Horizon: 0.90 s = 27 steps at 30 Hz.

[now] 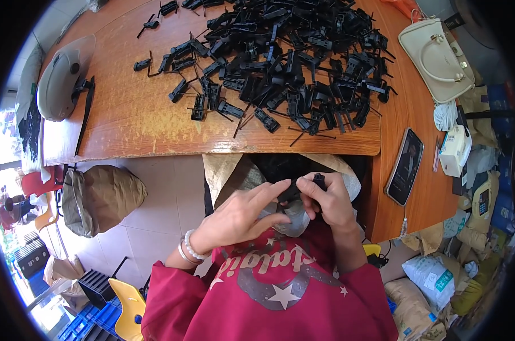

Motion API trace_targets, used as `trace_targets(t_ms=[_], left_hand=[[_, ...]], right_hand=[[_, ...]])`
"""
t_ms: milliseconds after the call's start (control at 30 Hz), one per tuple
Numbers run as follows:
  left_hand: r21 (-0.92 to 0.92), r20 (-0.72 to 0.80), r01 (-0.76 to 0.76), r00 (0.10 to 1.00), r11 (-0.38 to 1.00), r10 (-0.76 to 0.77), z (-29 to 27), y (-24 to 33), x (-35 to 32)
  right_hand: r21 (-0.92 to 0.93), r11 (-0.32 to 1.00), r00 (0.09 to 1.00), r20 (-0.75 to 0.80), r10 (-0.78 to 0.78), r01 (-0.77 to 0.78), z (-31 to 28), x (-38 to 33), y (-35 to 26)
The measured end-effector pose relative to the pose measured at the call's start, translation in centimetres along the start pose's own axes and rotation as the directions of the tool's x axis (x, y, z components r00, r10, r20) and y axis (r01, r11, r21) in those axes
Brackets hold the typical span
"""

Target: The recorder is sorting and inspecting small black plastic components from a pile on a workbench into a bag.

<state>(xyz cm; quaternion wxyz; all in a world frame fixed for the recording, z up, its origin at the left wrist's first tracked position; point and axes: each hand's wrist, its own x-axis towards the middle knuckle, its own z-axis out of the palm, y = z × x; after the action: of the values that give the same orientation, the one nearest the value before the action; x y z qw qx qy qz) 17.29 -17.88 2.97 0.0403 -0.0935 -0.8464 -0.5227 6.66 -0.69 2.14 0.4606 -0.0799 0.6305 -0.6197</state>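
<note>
My right hand [328,200] is closed around a small black plastic clip [318,181], whose top sticks up above my fingers. My left hand [243,215] reaches over to it, and its fingertips touch the same clip [289,193] from the left side. Both hands hover below the table's front edge, above an open sack [234,170] between my knees. A large heap of the same black plastic clips [291,62] with thin rods covers the far part of the wooden table [132,119]. I wear red sleeves and a bead bracelet on my left wrist.
A grey helmet-like cover [61,77] lies at the table's left end. On the side table at right sit a dark phone [405,166], a cream handbag [436,59] and a white device [455,150]. A stuffed brown bag [101,196] stands on the floor to the left. Sacks [433,278] pile up at the lower right.
</note>
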Motion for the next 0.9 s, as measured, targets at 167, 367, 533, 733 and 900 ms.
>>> trace_targets(t_ms=[167,367,533,733,900], left_hand=[[0.388,-0.127,-0.104,0.978,0.916,0.165,1.5,-0.5,0.4],[0.421,-0.118,-0.099,0.980,0.902,0.162,1.5,-0.4,1.0],[0.391,-0.063,-0.097,0.989,0.915,0.132,1.7,-1.4,1.1],[0.269,-0.114,-0.047,0.990,0.962,0.080,2.4,-2.0,1.0],[0.410,-0.429,0.152,0.902,0.900,0.043,-1.9,-3.8,3.2]], right_hand=[[0.005,1.000,1.000,-0.010,0.000,0.000,0.9,-0.2,0.2],[-0.108,0.986,0.986,-0.101,-0.136,0.125,2.2,-0.8,0.1],[-0.321,0.924,0.954,-0.143,-0.262,0.206,2.6,-0.7,0.6],[-0.436,0.858,0.915,-0.159,-0.371,0.272,2.4,-0.6,-0.1],[-0.636,0.707,0.863,-0.125,-0.489,0.308,1.5,0.2,0.5]])
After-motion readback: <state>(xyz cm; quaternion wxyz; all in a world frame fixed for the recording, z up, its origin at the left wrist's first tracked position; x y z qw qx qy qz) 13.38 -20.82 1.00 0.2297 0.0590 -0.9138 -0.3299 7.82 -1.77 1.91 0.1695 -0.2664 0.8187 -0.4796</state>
